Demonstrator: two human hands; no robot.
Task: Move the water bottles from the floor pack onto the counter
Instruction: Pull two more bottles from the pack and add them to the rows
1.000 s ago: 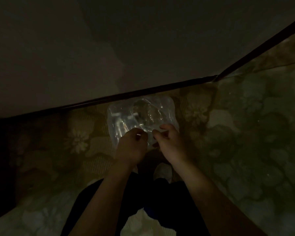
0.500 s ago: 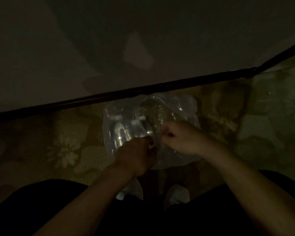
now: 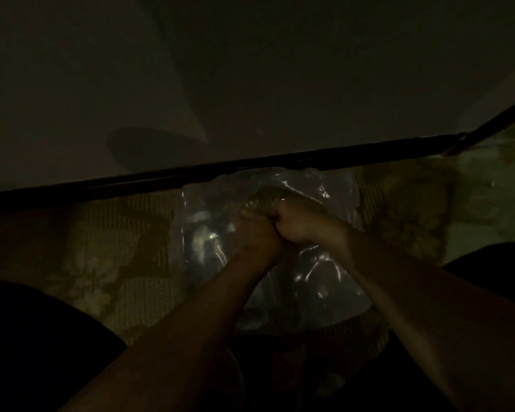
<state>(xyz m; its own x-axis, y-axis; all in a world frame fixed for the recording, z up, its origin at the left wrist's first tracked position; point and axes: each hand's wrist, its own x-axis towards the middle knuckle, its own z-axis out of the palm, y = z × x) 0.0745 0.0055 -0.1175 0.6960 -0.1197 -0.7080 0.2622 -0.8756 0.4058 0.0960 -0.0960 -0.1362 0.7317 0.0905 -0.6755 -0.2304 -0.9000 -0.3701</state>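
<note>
both hands [image 3: 275,226] grip pack [image 3: 318,272] beneath them.

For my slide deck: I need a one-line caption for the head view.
In dim light, left hand and right hand grip the clear plastic wrap of the water bottle pack on the patterned floor.

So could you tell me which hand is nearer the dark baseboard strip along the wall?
Right hand, marginally; it grips the clear plastic wrap just below the strip. The left hand sits slightly lower.

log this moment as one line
stage: opening pack | left hand: grips wrap | right hand: grips wrap | pack: on floor | bottles: inside
</note>
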